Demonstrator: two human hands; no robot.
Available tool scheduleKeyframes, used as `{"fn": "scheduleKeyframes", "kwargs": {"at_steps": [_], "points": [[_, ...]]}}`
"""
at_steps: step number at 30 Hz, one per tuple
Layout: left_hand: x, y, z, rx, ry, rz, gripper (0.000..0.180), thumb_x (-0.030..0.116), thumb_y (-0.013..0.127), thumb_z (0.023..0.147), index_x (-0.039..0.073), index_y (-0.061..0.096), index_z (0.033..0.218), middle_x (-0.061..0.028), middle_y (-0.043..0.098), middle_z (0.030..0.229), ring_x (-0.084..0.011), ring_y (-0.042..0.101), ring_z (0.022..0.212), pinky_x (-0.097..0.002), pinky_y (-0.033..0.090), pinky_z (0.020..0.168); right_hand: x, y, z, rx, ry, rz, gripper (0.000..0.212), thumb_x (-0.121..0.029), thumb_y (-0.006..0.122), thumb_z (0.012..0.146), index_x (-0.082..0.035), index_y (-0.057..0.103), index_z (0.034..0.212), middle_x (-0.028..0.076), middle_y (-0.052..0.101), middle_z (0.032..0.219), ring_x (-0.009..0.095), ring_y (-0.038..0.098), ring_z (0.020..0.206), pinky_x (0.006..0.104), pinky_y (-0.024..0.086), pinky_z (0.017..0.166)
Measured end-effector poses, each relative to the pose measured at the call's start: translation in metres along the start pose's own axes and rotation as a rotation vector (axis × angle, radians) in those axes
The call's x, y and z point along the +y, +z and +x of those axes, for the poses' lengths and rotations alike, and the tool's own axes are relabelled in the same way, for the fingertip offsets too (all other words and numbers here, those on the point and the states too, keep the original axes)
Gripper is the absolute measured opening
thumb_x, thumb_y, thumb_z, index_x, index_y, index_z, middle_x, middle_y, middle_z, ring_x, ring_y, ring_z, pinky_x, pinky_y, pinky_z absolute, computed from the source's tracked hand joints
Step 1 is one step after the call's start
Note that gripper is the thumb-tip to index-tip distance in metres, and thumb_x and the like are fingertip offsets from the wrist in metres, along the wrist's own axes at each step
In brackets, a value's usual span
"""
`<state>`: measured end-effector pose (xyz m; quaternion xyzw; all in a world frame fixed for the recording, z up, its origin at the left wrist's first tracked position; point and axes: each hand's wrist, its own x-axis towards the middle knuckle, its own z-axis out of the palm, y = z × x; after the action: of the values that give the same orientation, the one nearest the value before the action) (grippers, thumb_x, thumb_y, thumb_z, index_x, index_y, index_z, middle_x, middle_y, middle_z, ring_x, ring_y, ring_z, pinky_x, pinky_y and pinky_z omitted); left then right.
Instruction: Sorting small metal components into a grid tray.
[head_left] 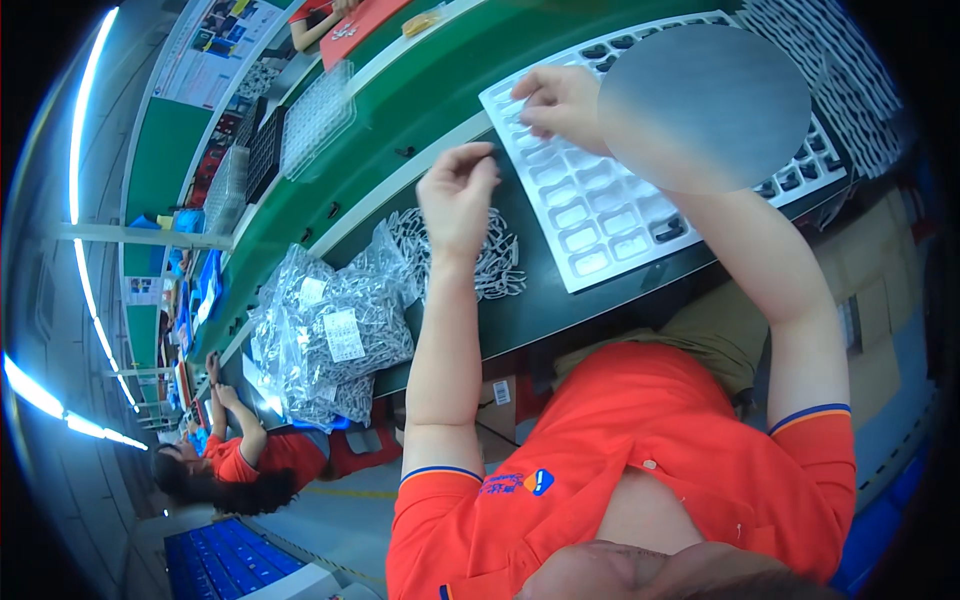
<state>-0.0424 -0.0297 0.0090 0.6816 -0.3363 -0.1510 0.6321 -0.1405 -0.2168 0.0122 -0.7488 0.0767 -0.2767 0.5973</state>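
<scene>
Red shirt, nearest the camera, worn by the person, bare forearms reaching from its sleeves over a dark green table. Left hand, one: raised at the near edge of the tray's left side, fingers bent and thumb drawn close, a narrow pose; whether anything is held, cannot tell. Right hand, one: over the far left part of the tray, fingers curled in, also narrow; contents hidden, cannot tell. White tray, one: set slantwise on the right of the table, probably so that its pockets come under the right hand; several near-left pockets bare, dark parts in others, a round grey patch covering much of the rest. Metal pieces, loose heap: beside the tray and partly behind the left forearm, presumably left unbagged for easy picking by that hand. Clear bags, several, full of similar pieces: left of the heap, seemingly kept close as stock. Green belt, one: beyond the table, a few small black parts lying apart on it
</scene>
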Motion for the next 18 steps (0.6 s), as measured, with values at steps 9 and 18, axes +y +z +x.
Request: {"fn": "scheduleKeyframes", "kwargs": {"at_steps": [9, 18], "points": [[-0.013, -0.011, -0.002, 0.107, -0.096, -0.376, 0.025, -0.005, 0.071, 0.085, -0.008, 0.067, 0.109, -0.0094, 0.069, 0.097, -0.0127, 0.066, 0.081, -0.0236, 0.056, 0.076, 0.007, 0.042, -0.003, -0.07, 0.061, 0.028, 0.012, -0.008, 0.069, 0.088, 0.001, 0.071, 0.095, 0.003, 0.068, 0.079, 0.008, 0.059, 0.066, 0.025, 0.049, 0.06], [-0.017, -0.008, -0.003, 0.036, -0.081, -0.31, 0.032, -0.007, 0.073, 0.082, -0.008, 0.067, 0.114, -0.009, 0.07, 0.098, -0.0125, 0.067, 0.084, -0.0233, 0.056, 0.079, 0.004, 0.048, -0.007, -0.013, -0.011, -0.115, 0.009, -0.006, 0.072, 0.083, 0.0, 0.067, 0.085, 0.006, 0.068, 0.076, 0.011, 0.062, 0.068, 0.0268, 0.05, 0.063]]}}
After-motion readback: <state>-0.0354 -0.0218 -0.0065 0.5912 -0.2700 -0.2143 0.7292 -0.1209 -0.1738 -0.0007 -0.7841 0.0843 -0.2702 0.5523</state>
